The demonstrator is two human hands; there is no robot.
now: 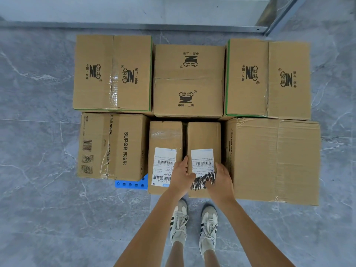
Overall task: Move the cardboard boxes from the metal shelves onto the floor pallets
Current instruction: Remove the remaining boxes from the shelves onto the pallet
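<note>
Where we stand, grey marbled floor tiles [48,218] run beneath our shoes [192,226] at 6 o'clock. Just beyond the toes, both arms reach to the labelled narrow box [204,135] at centre, in the near row of the stack. Our left hand [181,175] grasps its left edge, with the fingers in the gap beside the neighbouring narrow box [165,135] and the thumb on top. Our right hand [221,178] grasps the right edge, fingers curled down against the large plain box [273,160] at 3 o'clock.

At 9 o'clock sits the SUPOR box [113,147]. A corner of the blue pallet [131,184] shows under its near edge. Beyond these, the far row holds the far-left logo box [113,74] at 11 o'clock, the far-middle logo box [188,79] at 12 and the far-right logo box [267,79] at 1, packed side by side.

Bare tile borders the stack at 9, 3 and 6 o'clock. A metal rail [134,26] crosses behind the stack at 12 o'clock.
</note>
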